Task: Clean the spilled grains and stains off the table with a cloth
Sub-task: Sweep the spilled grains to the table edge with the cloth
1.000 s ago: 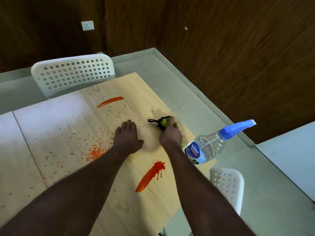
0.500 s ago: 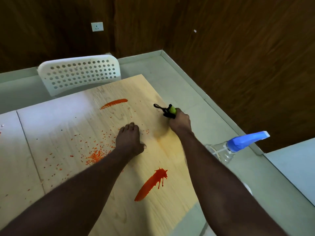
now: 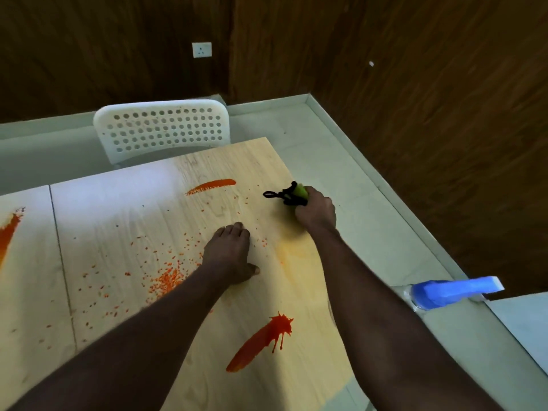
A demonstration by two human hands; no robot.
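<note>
Right hand [image 3: 315, 212] grips the green cloth [image 3: 298, 192] on the counter [image 3: 118, 209], 1 o'clock from the left hand [image 3: 229, 256], which rests flat, holding nothing. Press firmly, sweep toward 8 o'clock, gathering the grains [image 3: 169, 280] before scrubbing the stain [image 3: 212, 185] at 9 o'clock.

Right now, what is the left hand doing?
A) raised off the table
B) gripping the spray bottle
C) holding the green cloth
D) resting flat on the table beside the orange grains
D: the left hand lies palm-down on the table with fingers straight, next to the orange grains; the right hand grips the green cloth.
</note>
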